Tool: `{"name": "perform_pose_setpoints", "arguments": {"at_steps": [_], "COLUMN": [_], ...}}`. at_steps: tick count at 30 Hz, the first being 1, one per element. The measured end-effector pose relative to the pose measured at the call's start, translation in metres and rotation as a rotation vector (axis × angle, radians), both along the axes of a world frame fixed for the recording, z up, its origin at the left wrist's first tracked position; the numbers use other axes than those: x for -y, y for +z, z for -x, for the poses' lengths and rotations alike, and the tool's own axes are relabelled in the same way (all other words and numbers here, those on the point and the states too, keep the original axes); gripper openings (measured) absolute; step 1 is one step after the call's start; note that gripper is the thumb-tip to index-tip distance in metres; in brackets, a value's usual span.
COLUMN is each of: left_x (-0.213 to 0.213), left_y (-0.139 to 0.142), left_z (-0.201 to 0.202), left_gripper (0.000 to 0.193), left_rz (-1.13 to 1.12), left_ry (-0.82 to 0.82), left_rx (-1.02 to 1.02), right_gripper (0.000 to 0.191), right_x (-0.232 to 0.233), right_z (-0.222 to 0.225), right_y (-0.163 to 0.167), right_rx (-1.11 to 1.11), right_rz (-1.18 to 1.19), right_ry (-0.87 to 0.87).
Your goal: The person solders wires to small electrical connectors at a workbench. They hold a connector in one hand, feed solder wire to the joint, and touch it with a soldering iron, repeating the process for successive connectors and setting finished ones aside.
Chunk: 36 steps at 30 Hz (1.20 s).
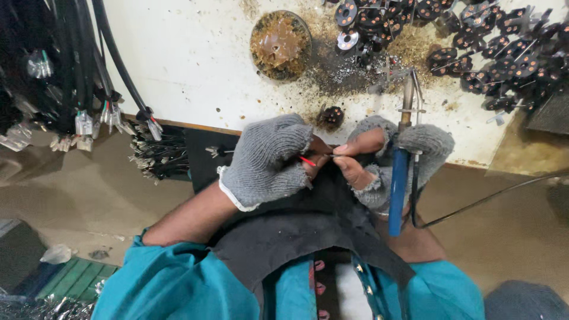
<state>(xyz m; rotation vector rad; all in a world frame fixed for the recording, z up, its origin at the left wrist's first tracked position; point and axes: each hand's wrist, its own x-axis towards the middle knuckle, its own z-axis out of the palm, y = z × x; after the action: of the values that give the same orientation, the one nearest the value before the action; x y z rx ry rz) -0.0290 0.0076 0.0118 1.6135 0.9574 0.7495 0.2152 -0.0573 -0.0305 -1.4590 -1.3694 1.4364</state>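
Both hands wore grey knitted fingerless gloves and worked close together over a dark cloth [284, 234] laid across the lap, at the near edge of a white workbench [195, 65].

The left hand [269, 163] was narrowed to a pinch, holding a thin red wire [307, 160] between thumb and fingertips. The wire pointed right, toward the other hand.

The right hand [385, 160] was also closed. Its thumb and forefinger pinched the wire's bare end, touching or nearly touching the left hand's fingertips. The remaining fingers gripped a soldering iron [400, 178] with a blue handle. The iron stood roughly upright in the view, its metal tip aimed far toward the bench and its black cord trailing right.

On the bench, just beyond the hands, lay one small dark connector piece [329, 117]. Further off sat a round tin of brown flux [280, 44], ringed by dark residue and solder flecks. A heap of black round connector parts [486, 47] filled the far right of the bench.

At the far left hung a bundle of black cables [71, 65] with stripped, coloured ends. Teal sleeves [172, 284] covered the arms at the near edge.
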Motion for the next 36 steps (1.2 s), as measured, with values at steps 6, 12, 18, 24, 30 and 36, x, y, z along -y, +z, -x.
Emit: {"name": "perform_pose_setpoints", "arguments": {"at_steps": [6,12,18,24,30,36], "left_x": [0.002,-0.001,-0.033,-0.041,-0.050,-0.039], "left_y": [-0.006,0.011,0.001,-0.014,-0.016,-0.001], "left_z": [-0.008,0.005,0.043,0.051,0.044,0.040], "left_gripper": [0.023,0.020,0.020,0.019,0.018,0.013], "left_rz": [-0.055,-0.212,-0.224,-0.124,-0.231,-0.231], "left_ry": [0.091,0.163,0.492,0.487,0.470,0.485], "left_rx": [-0.078,-0.149,-0.422,-0.341,-0.443,-0.310], "right_gripper": [0.015,0.019,0.030,0.019,0.028,0.029], "right_x": [0.000,-0.003,-0.041,-0.060,-0.068,-0.060], "right_z": [0.000,0.013,0.019,0.023,0.020,0.015], "right_y": [-0.016,0.023,0.045,0.056,0.052,0.042], "right_rx": [-0.043,0.057,0.425,0.652,0.559,0.607], "right_rz": [-0.024,-0.151,-0.455,-0.493,-0.595,-0.629], "right_ry": [-0.055,-0.140,-0.160,0.092,0.142,0.184]}}
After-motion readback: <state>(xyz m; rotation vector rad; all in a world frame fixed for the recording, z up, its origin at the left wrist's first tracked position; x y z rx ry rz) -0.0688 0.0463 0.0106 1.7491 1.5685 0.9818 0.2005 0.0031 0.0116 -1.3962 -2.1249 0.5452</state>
